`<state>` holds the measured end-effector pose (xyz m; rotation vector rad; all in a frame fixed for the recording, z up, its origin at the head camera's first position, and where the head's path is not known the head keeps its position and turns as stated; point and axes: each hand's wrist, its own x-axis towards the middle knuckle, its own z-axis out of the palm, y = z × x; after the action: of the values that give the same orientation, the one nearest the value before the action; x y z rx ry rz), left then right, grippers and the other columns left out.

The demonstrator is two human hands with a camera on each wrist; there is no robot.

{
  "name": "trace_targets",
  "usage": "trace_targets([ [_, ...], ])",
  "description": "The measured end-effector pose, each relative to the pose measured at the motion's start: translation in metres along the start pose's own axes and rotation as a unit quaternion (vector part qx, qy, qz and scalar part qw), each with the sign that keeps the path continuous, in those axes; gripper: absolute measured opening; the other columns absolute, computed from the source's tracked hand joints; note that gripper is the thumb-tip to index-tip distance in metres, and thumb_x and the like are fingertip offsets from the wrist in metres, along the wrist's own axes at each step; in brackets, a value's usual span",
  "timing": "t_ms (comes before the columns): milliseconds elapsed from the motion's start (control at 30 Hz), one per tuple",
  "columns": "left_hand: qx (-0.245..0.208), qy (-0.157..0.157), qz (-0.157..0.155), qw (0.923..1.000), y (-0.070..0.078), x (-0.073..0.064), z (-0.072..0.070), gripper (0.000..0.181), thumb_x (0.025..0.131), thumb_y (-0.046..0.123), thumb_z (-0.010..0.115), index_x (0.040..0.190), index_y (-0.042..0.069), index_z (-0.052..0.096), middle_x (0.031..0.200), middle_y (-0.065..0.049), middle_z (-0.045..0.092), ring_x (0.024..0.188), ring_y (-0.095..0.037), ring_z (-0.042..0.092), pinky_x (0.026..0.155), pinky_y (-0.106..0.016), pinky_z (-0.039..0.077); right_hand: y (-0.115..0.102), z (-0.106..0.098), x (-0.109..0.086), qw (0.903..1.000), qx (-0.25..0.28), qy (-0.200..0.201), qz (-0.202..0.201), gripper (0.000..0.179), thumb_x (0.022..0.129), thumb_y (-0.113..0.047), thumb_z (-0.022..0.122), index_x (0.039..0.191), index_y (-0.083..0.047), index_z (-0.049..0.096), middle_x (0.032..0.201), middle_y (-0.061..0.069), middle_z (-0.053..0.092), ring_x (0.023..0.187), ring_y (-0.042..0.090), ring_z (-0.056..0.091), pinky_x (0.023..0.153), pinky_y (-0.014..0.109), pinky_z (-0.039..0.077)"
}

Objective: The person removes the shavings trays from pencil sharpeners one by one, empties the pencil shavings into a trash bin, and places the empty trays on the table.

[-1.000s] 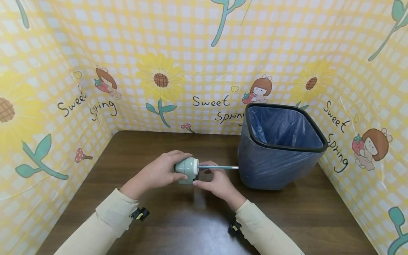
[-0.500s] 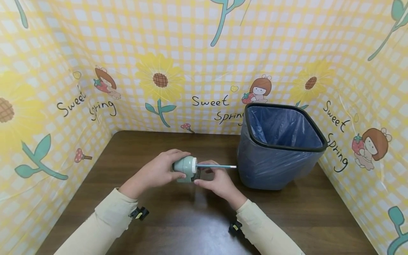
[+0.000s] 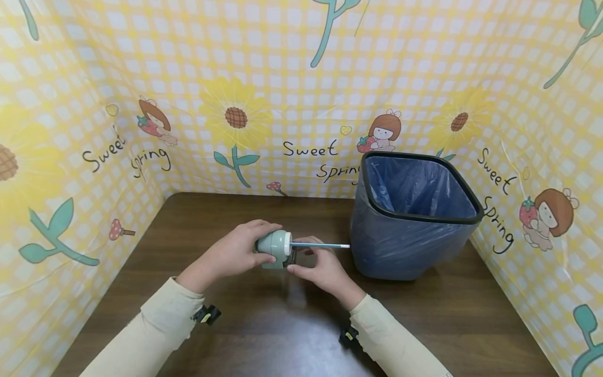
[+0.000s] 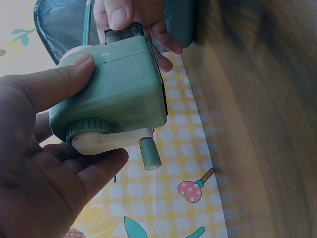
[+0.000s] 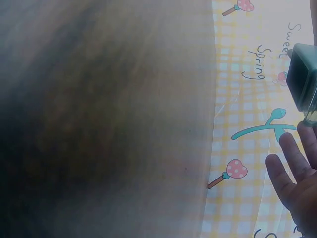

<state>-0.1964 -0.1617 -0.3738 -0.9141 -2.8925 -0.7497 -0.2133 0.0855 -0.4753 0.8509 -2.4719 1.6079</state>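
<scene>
- The fingers of the left hand (image 3: 237,250) are curled round a pale green sharpener (image 4: 114,89), the thumb lying along one side and the other fingers wrapping beneath, as the left wrist view shows.
- The thumb and fingers of the right hand (image 3: 325,268) pinch a dark see-through drawer (image 4: 124,35) that sticks out of the sharpener; in the right wrist view its other fingers spread loosely.
- The sharpener is held on its side between the two hands, over the middle of the worktop (image 3: 259,319).
- A blue pencil (image 3: 325,245) juts from the sharpener's white collar (image 3: 288,244), nearly level, passing over the right fingers; its pale end points toward the bin.
- At the opposite end of the sharpener from the pencil, a white crank arm (image 4: 111,142) ends in a green knob (image 4: 150,154), close to the left fingertips.
- Cream sleeves (image 3: 160,319) cover both forearms, and a small black device (image 3: 207,314) sits at each wrist.
- Right of the hands stands a bin with a black rim (image 3: 424,216), lined and wrapped in a blue bag (image 3: 410,251).
- Yellow checked cloth (image 3: 292,78) printed with sunflowers, little figures and "Sweet Spring" rises behind and along both sides.
</scene>
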Motion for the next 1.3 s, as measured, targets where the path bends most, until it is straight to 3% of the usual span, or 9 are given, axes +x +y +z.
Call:
trace_targets([
  [333, -0.003, -0.002, -0.002, 1.0, -0.0015, -0.0016, -0.0014, 0.068, 0.086, 0.027, 0.085, 0.147, 0.014, 0.055, 0.138, -0.006, 0.059, 0.11, -0.022, 0.062, 0.087, -0.041, 0.057, 0.0, 0.0005, 0.0005, 0.9999, -0.011, -0.004, 0.001, 0.055, 0.085, -0.037, 0.085, 0.134, -0.026, 0.063, 0.129, -0.01, 0.063, 0.119, 0.016, 0.062, 0.101, 0.048, 0.051],
  [667, 0.005, 0.0, 0.002, 1.0, -0.001, -0.0024, -0.0021, 0.068, 0.087, 0.028, 0.084, 0.147, 0.016, 0.055, 0.139, -0.006, 0.059, 0.11, -0.022, 0.062, 0.087, -0.041, 0.057, -0.0036, 0.0012, 0.0004, 0.9999, -0.011, -0.013, -0.005, 0.056, 0.086, -0.04, 0.084, 0.134, -0.021, 0.063, 0.129, -0.005, 0.064, 0.121, 0.023, 0.061, 0.101, 0.052, 0.05],
  [1167, 0.003, 0.003, 0.01, 0.9999, -0.0015, -0.002, -0.0055, 0.068, 0.087, 0.027, 0.084, 0.147, 0.015, 0.055, 0.136, -0.006, 0.06, 0.108, -0.02, 0.062, 0.085, -0.039, 0.056, -0.0082, 0.0031, 0.0032, 1.0, -0.005, -0.001, 0.008, 0.053, 0.084, -0.042, 0.085, 0.13, -0.022, 0.066, 0.125, -0.008, 0.065, 0.117, 0.015, 0.061, 0.1, 0.055, 0.051],
  [1300, -0.001, 0.002, 0.007, 1.0, -0.0019, -0.0029, -0.0073, 0.068, 0.086, 0.027, 0.085, 0.146, 0.015, 0.055, 0.136, -0.006, 0.06, 0.108, -0.021, 0.062, 0.086, -0.039, 0.056, -0.007, 0.0035, 0.0037, 1.0, -0.001, 0.004, -0.002, 0.052, 0.084, -0.041, 0.085, 0.129, -0.022, 0.066, 0.124, -0.007, 0.065, 0.117, 0.022, 0.062, 0.099, 0.057, 0.051],
])
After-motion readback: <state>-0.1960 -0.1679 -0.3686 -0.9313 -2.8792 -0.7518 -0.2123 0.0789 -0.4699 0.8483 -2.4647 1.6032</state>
